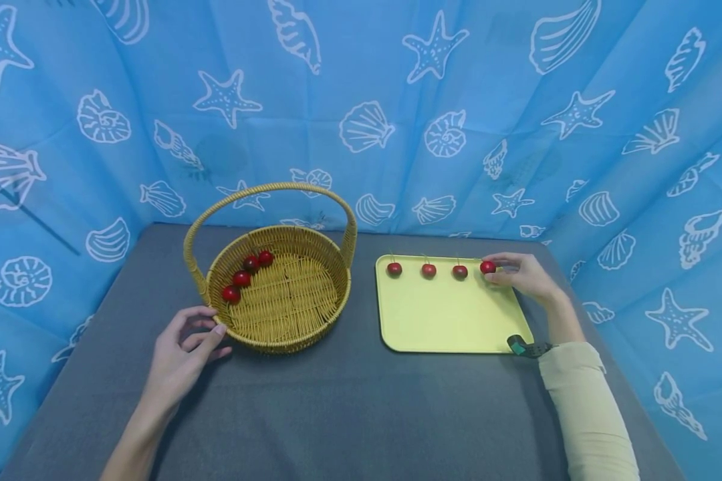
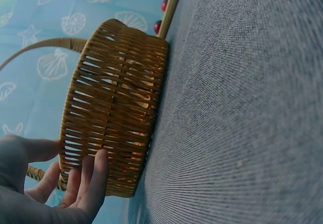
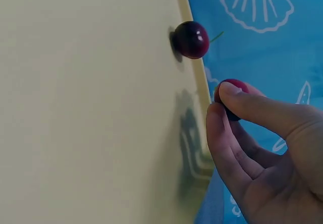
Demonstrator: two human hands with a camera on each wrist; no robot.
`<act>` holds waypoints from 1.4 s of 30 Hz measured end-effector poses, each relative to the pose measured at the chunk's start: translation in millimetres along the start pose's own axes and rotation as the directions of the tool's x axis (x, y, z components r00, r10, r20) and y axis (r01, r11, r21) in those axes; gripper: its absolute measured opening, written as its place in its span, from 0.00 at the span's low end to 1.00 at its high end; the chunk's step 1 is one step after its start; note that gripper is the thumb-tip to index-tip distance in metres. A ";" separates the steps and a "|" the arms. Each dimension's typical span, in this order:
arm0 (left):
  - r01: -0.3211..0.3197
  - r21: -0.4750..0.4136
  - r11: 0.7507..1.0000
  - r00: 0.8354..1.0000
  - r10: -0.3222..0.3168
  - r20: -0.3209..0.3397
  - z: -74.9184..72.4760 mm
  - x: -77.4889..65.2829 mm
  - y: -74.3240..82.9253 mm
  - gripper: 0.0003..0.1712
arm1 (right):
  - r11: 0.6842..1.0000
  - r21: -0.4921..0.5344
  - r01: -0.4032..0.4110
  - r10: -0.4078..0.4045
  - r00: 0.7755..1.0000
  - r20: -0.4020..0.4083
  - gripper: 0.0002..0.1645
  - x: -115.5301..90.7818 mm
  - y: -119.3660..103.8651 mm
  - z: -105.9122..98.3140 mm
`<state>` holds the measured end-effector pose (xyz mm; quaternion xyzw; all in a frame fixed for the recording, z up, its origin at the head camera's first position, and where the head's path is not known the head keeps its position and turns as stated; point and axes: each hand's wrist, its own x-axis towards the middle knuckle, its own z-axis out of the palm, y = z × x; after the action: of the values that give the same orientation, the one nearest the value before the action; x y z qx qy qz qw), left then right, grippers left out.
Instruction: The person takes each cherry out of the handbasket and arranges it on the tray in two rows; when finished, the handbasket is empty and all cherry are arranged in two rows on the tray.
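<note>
My right hand [image 1: 520,275] pinches a red cherry [image 1: 487,267] between thumb and fingertips at the far right corner of the yellow tray [image 1: 445,321]. In the right wrist view this cherry [image 3: 236,87] is held by the tray's rim, partly covered by the thumb. Three more cherries with stems line the tray's far edge, the nearest of them a dark red cherry [image 1: 460,272]. At the near left of the round wicker basket [image 1: 301,294], my left hand [image 1: 186,344] grips the rim, thumb on top and fingers against the woven side [image 2: 113,103]. Several cherries [image 1: 241,278] lie inside along its left wall.
The basket's tall arched handle [image 1: 277,187] rises over it. Grey cloth [image 1: 337,414] covers the table. A blue curtain [image 1: 385,180] printed with shells and starfish hangs behind and at both sides. A dark band [image 1: 528,347] is on the right wrist.
</note>
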<state>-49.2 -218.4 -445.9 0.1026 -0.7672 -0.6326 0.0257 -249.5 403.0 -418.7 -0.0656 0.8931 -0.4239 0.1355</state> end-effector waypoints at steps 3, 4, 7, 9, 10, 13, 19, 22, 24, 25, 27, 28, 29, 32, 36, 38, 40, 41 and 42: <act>0.000 -0.003 1.000 1.000 0.000 0.003 -0.2 -0.4 0.3 0.28 | 1.000 0.027 0.005 -0.005 1.000 0.001 0.32 0.7 4.4 2.2; 0.000 -0.001 1.000 1.000 0.000 0.002 -0.3 -0.5 0.4 0.28 | 1.000 0.029 0.003 -0.003 1.000 -0.003 0.32 1.0 5.7 3.0; 0.001 -0.001 1.000 1.000 -0.001 0.001 -0.4 -0.7 0.9 0.28 | 1.000 0.018 -0.004 0.004 1.000 0.000 0.32 2.2 9.2 5.1; 0.003 0.002 1.000 1.000 -0.003 0.001 -0.1 -0.6 1.1 0.28 | 1.000 0.002 -0.016 0.016 1.000 -0.003 0.32 3.3 12.3 6.1; 0.004 0.004 1.000 1.000 -0.004 0.001 -0.1 -0.4 1.2 0.28 | 1.000 -0.003 -0.022 0.022 1.000 -0.006 0.31 4.0 13.9 6.3; 0.007 0.004 1.000 1.000 -0.007 0.005 -0.2 0.0 0.6 0.28 | 1.000 -0.008 -0.027 0.027 1.000 -0.006 0.31 5.9 17.7 7.0; 0.010 -0.002 1.000 1.000 -0.010 0.012 -2.2 0.3 -0.3 0.28 | 1.000 0.004 -0.018 0.018 1.000 -0.015 0.31 9.0 19.8 8.4; 0.009 0.002 1.000 1.000 -0.009 0.014 -2.7 0.1 0.2 0.29 | 1.000 0.011 -0.016 0.016 1.000 -0.015 0.31 9.2 19.2 9.0; 0.011 0.008 1.000 1.000 -0.011 0.011 -2.4 0.0 0.8 0.28 | 1.000 0.015 -0.018 0.019 1.000 -0.016 0.31 9.0 19.1 9.3; 0.013 0.009 1.000 1.000 -0.013 0.012 -2.3 0.1 0.7 0.28 | 1.000 0.016 -0.021 0.022 1.000 -0.017 0.31 8.8 19.2 9.5; 0.016 0.011 1.000 1.000 -0.016 0.013 -1.9 0.5 0.2 0.28 | 1.000 0.010 -0.027 0.027 0.999 -0.019 0.32 8.6 19.4 9.9; 0.016 0.012 1.000 1.000 -0.016 0.014 -1.7 0.6 0.1 0.28 | 1.000 0.006 -0.029 0.029 0.999 -0.020 0.32 8.7 19.9 9.8; 0.015 0.013 1.000 1.000 -0.015 0.013 -1.5 0.8 0.1 0.28 | 1.000 0.001 -0.031 0.031 0.999 -0.023 0.32 8.9 20.5 9.7; 0.011 0.009 1.000 1.000 -0.011 0.011 -0.9 0.5 0.7 0.28 | 0.999 -0.017 -0.035 0.035 0.999 -0.026 0.33 8.8 21.1 9.5; -0.001 0.006 1.000 1.000 0.001 0.009 -0.5 -0.1 0.9 0.28 | 0.999 -0.027 -0.038 0.037 0.999 -0.029 0.33 6.9 19.4 9.0; -0.006 0.008 1.000 1.000 0.006 0.009 -0.3 -0.5 0.9 0.28 | 0.999 -0.030 -0.036 0.035 0.999 -0.028 0.33 5.2 18.5 8.3; -0.008 0.008 1.000 1.000 0.008 0.007 -0.1 -0.8 1.1 0.28 | 0.999 -0.027 -0.029 0.029 0.999 -0.025 0.33 2.8 16.7 7.1; -0.008 0.008 1.000 1.000 0.008 0.007 -0.1 -0.8 1.1 0.28 | 0.999 -0.025 -0.023 0.022 0.999 -0.024 0.33 1.7 15.9 6.4; -0.010 0.009 1.000 1.000 0.009 0.007 -0.2 -0.7 0.8 0.28 | 1.000 -0.021 -0.020 0.019 1.000 -0.024 0.33 0.7 15.5 5.2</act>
<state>-48.6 -218.4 -445.0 0.0968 -0.7705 -0.6296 0.0254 -248.7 408.7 -434.1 -0.0533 0.8997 -0.4138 0.1283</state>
